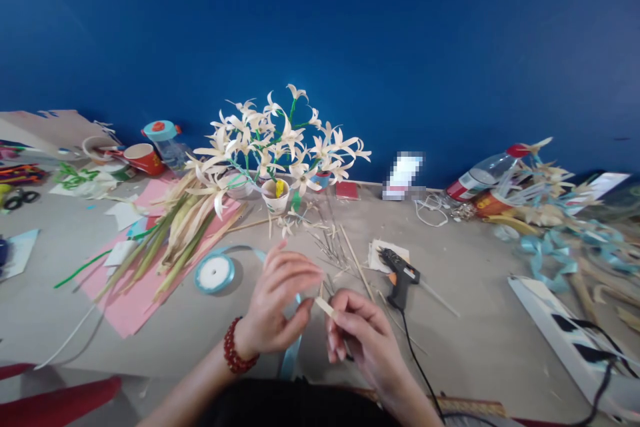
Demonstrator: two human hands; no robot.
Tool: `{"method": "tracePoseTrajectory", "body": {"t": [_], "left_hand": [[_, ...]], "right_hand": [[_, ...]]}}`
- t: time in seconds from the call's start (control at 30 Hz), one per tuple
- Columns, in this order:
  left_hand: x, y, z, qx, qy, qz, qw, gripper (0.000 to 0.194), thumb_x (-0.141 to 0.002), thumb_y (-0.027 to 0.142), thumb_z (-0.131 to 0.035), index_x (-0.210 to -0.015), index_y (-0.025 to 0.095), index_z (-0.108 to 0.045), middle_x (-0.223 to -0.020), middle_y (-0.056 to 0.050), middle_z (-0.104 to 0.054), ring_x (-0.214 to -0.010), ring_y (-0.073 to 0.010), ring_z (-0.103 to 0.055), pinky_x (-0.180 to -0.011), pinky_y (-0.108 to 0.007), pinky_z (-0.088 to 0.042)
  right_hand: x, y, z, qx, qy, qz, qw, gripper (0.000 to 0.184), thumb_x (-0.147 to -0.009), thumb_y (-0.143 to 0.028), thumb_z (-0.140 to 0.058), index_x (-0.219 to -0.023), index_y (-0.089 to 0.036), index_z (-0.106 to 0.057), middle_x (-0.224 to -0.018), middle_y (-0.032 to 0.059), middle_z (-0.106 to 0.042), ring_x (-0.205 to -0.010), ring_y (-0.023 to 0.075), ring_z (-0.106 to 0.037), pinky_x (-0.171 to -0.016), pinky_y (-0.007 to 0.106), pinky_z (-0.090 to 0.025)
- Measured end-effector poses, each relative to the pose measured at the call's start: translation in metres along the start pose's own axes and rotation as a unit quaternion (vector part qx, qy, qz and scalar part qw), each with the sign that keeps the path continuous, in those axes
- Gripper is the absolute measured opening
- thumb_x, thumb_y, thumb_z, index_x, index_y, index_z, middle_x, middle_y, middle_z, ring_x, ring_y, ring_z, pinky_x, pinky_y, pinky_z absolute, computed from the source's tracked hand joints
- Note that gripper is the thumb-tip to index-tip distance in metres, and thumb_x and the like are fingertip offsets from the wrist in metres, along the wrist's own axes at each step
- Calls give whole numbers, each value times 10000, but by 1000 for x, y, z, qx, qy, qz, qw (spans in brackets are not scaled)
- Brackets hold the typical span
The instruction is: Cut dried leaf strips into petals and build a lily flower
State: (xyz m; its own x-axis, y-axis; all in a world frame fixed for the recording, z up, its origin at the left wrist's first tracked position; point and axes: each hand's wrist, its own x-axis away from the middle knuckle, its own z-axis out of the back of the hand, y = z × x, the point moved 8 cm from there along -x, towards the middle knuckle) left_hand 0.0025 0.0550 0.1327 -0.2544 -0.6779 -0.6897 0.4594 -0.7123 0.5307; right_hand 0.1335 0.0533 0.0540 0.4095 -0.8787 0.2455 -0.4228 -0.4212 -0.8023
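My right hand [364,327] pinches a short, pale, flat strip [324,305], perhaps cut from dried husk, between thumb and fingers. Facing it, my left hand [280,297] has its fingers stretched out and its thumb apart, the thumb tip close to the strip's end. Whether that thumb touches the strip I cannot tell. Light blue ribbon [290,357] passes behind my left hand. A roll of the ribbon [214,273] lies to the left. Beyond my hands, pale flowers on green stems [280,133] stand in paper cups, one cup [275,199] being white.
On the right, a black glue gun [400,277] rests by a white pad, its cord running toward me. A power strip [560,340] lies farther right. Husks and stalks [185,233] cover pink paper [125,317] at left. A plastic bottle [483,173] leans by the wall.
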Motion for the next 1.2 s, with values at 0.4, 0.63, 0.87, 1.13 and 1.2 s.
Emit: {"method": "tracePoseTrajectory", "body": {"t": [0.4,0.63,0.87,1.13,1.2], "left_hand": [[3,14,-3,-26,44,-80,995,258,-766,104,-592,-971,249,-651,-864,-11,-770,-934,-241,-666,-1097,-641,-234],[6,-18,26,-45,133,39,989,235,-822,56,-541,-957,218,-644,-903,-47,-755,-906,-221,-666,-1058,-592,-346],[6,15,4,-36,48,-71,996,245,-810,97,-600,-1025,213,-619,-910,-36,-759,-940,-219,-665,-1102,-617,-281],[2,12,-4,-73,38,-36,996,167,-785,68,-596,-874,205,-629,-769,7,-731,-825,-176,-656,-1129,-603,-213],[1,12,-7,-81,25,-28,996,161,-775,78,-607,-869,207,-628,-777,7,-727,-831,-178,-652,-1129,-600,-206]], "right_hand": [[-4,8,-8,-33,-33,-29,999,274,-764,-320,-736,-626,-163,-558,-462,-23,-592,-339,72,-466,-377,178,-402],[1,-1,-1,7,-16,8,1000,267,-764,-310,-739,-613,-146,-592,-483,-6,-608,-385,82,-530,-402,170,-371],[-3,4,-3,14,-32,8,999,279,-810,-349,-703,-653,-169,-558,-504,-21,-596,-384,77,-497,-424,189,-407],[12,-52,-11,440,17,259,860,261,-837,-188,-592,-1098,-204,-588,-959,61,-671,-734,171,-630,-681,296,-516],[17,-60,-20,532,25,326,781,267,-817,-139,-592,-1074,-209,-587,-946,58,-684,-767,187,-637,-723,312,-502]]}}
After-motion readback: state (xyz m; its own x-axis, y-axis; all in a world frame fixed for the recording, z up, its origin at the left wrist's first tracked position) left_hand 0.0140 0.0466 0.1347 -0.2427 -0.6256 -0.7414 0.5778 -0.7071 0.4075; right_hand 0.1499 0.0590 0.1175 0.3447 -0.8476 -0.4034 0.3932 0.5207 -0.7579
